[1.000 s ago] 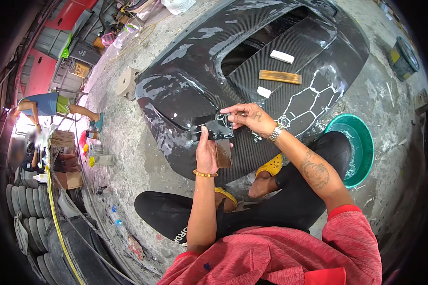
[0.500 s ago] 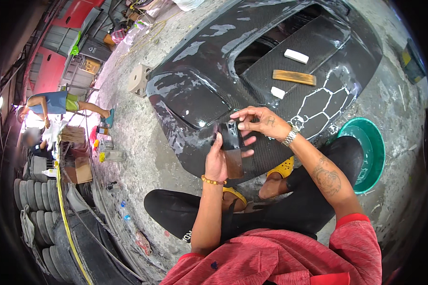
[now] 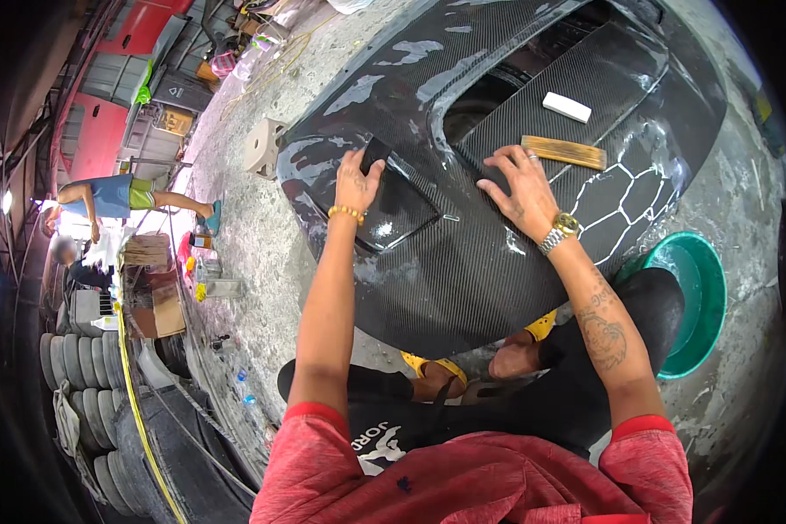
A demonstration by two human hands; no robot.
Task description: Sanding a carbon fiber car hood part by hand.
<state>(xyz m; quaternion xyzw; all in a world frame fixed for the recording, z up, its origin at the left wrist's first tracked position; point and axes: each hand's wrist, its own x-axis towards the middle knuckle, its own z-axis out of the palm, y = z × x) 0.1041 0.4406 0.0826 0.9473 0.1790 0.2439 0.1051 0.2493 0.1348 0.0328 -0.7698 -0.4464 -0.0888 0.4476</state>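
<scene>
The thumb and fingers of my left hand [image 3: 356,183] close on a folded piece of black sandpaper [image 3: 376,152] over the left side of a glossy carbon-fibre car hood [image 3: 428,279]. On the hood's middle, my right hand [image 3: 522,190] spreads its fingers, thumb out to the left. Its fingertips are by the left end of a yellow-brown wooden block [image 3: 566,152]; I cannot tell whether they touch it. The small white block is out of sight, where my right hand now covers the hood. Farther off, a larger white block [image 3: 567,107] lies on the hood.
A green basin [image 3: 703,306] of water stands at the right. White foam lines [image 3: 622,210] mark the hood near it. A hollow concrete block [image 3: 260,147] sits left of the hood. Two other people are at the far left, near stacked tyres [image 3: 83,362] and a cardboard box [image 3: 168,316].
My hands have moved apart: the left carries the sandpaper forward and left over the hood, folded smaller. The right has let go of it and moved right, over the small white block's spot.
</scene>
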